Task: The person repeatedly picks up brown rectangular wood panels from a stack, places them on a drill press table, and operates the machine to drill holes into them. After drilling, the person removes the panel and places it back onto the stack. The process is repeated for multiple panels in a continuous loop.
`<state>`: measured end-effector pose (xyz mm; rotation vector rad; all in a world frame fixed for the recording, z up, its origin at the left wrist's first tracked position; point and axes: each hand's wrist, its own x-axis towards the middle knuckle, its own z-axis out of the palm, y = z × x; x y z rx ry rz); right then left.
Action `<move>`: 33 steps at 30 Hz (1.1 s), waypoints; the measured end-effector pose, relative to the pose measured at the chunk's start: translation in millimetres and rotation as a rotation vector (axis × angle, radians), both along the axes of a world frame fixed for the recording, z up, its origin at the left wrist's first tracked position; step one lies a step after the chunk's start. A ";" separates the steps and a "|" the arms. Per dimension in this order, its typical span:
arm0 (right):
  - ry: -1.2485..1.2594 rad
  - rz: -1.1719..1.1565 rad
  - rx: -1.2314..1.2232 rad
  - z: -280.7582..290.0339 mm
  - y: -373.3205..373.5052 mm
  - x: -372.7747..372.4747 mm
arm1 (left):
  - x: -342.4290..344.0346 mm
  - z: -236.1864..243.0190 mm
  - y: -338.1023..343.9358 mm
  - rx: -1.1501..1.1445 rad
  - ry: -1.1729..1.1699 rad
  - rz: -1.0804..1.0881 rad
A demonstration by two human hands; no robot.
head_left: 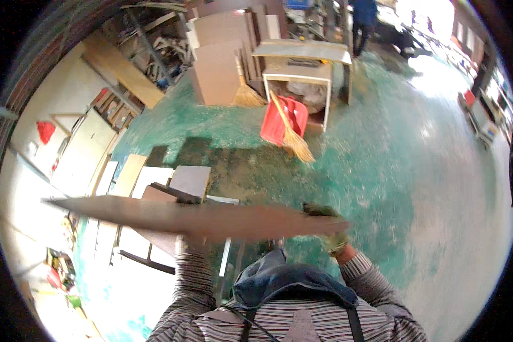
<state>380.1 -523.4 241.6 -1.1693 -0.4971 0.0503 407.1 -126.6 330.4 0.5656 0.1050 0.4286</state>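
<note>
A long brown wooden board [176, 219], blurred by motion, lies crosswise in front of me at waist height. My right hand [330, 233], in a greenish work glove, grips its right end. My left hand [188, 242] is at the board's underside left of centre, mostly hidden by it, holding it. Below and beyond the board, pale and brown panels [185, 179] are stacked at the left, with dark strips and a metal frame among them.
Ahead stand leaning brown panels [216, 68], a small desk [299, 71], straw brooms [296, 142] and a red dustpan [271, 125]. A person [363, 20] in dark blue is at the back. Boards line the left wall; a cart [476, 119] is at the right.
</note>
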 end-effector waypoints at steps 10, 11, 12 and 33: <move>0.351 -0.727 0.216 81.0 -17.0 187.1 | 138.8 -96.0 8.3 -0.075 -0.094 -0.485; 0.418 -0.757 0.167 78.0 -22.7 189.9 | 148.8 -99.1 10.6 0.246 -0.073 -0.504; 0.487 -0.786 0.119 73.2 -28.9 189.9 | 158.2 -103.0 14.5 0.568 -0.054 -0.517; 0.807 -0.620 -0.269 -79.5 -170.8 420.0 | 492.2 -88.5 -165.6 0.385 0.132 -0.505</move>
